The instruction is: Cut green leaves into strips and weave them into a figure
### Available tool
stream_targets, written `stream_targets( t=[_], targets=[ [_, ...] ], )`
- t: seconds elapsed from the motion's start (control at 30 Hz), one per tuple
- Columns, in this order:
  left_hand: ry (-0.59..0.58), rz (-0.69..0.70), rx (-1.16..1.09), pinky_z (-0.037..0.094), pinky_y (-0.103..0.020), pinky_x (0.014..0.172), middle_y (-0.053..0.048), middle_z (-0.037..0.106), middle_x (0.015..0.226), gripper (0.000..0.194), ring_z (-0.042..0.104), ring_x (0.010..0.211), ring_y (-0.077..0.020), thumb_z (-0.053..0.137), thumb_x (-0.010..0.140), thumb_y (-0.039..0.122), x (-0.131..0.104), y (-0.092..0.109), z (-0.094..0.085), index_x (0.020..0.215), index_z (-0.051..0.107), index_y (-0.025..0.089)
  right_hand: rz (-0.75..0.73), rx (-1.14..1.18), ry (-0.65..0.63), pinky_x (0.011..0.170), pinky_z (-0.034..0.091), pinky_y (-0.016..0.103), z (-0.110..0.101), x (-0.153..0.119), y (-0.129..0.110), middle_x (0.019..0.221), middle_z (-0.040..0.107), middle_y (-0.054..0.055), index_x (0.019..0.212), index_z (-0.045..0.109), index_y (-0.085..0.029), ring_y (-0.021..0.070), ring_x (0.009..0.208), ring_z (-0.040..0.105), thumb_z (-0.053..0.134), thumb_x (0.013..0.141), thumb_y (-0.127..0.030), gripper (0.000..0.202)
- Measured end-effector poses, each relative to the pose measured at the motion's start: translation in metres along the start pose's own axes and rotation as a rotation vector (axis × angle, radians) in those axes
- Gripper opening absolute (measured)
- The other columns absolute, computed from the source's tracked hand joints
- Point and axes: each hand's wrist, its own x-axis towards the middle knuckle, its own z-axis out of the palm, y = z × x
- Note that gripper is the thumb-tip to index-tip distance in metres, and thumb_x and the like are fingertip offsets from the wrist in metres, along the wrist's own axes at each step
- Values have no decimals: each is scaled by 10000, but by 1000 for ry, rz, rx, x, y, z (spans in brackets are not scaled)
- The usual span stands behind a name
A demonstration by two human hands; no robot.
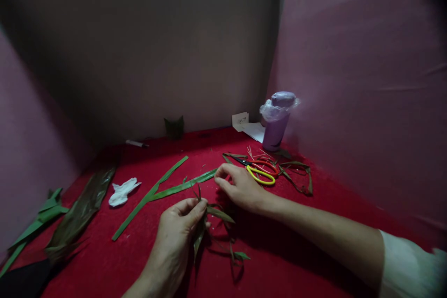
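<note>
My left hand [179,226] pinches a small woven leaf piece [199,233] between thumb and fingers, with thin strips and pointed ends hanging from it. My right hand [240,187] is just beyond it, thumb and forefinger curled towards each other at the tips. Their tips overlap the right end of a green leaf strip [185,187] in view; whether they grip it or something else I cannot make out. Right behind that hand lie scissors [268,174] with one red and one yellow handle loop. A second green strip [150,199] lies slantwise to the left.
At left are a crumpled white tissue [124,192], a wide dark leaf [82,209] and folded green leaves [44,216]. A purple bottle [275,128], white card [240,121], thin sticks [256,153] and dried strips [302,172] are at right. A pen [136,143] lies far back on red cloth.
</note>
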Motion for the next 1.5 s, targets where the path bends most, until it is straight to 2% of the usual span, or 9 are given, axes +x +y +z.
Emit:
stream_targets(
  t=[0.13,0.27,0.47,0.6,0.77,0.93,1.07,1.27,1.5],
  targets=[
    [12,12,2,455,-193,451,11,603,509,259,522,417,-73,832,482,252,2,-2,-1,586,643,109,-47,-112,-81,756,382,286,4,41,14,907,652,53,864,649,-173,187,893,545,611,772,-143,104],
    [-13,25,-2,450,-194,465,0,615,526,240,542,443,-83,815,515,265,2,-5,-2,593,647,112,-73,-182,-221,753,387,273,9,64,13,913,671,50,858,683,-199,198,900,569,673,738,-245,129],
    [-17,40,5,437,-198,460,9,600,516,218,508,409,-71,792,556,264,5,-11,-5,609,641,116,-34,-265,-401,757,436,329,15,75,5,900,659,55,892,657,-180,215,879,591,659,771,-324,189],
    [-21,46,1,433,-207,459,13,584,501,233,500,405,-74,784,570,276,7,-13,-5,580,609,122,4,-281,-539,788,493,384,19,82,5,1065,595,67,1063,573,-151,190,913,592,531,889,-305,236],
    [-32,52,3,427,-200,462,15,586,507,222,505,414,-72,775,590,268,7,-13,-4,593,607,122,52,-238,-571,802,498,390,19,84,2,1135,564,76,1120,547,-164,202,955,583,519,898,-287,255],
    [-28,58,-4,430,-202,461,-15,633,550,217,543,443,-92,787,570,262,5,-11,-4,621,637,112,100,-56,-482,710,475,305,11,81,-2,863,629,21,876,618,-146,181,825,593,639,798,-252,133],
    [-1,82,-44,433,-197,457,-12,646,554,230,560,448,-96,799,550,255,7,-5,-8,664,654,117,157,214,-430,524,369,214,-4,68,-3,558,530,-55,695,572,-154,109,571,513,683,688,-182,114],
    [-8,148,-126,462,-160,533,12,672,621,259,596,531,-76,820,519,223,9,7,-8,707,665,135,221,582,-448,532,384,208,-23,24,-6,585,535,-44,692,538,-160,83,523,480,628,696,-216,106],
    [-11,145,-86,477,-173,530,-20,690,647,203,607,548,-92,791,580,194,7,5,-6,741,690,121,232,715,-426,506,332,198,-11,-5,6,598,523,-34,688,516,-159,77,516,434,584,712,-166,72]
  ],
)
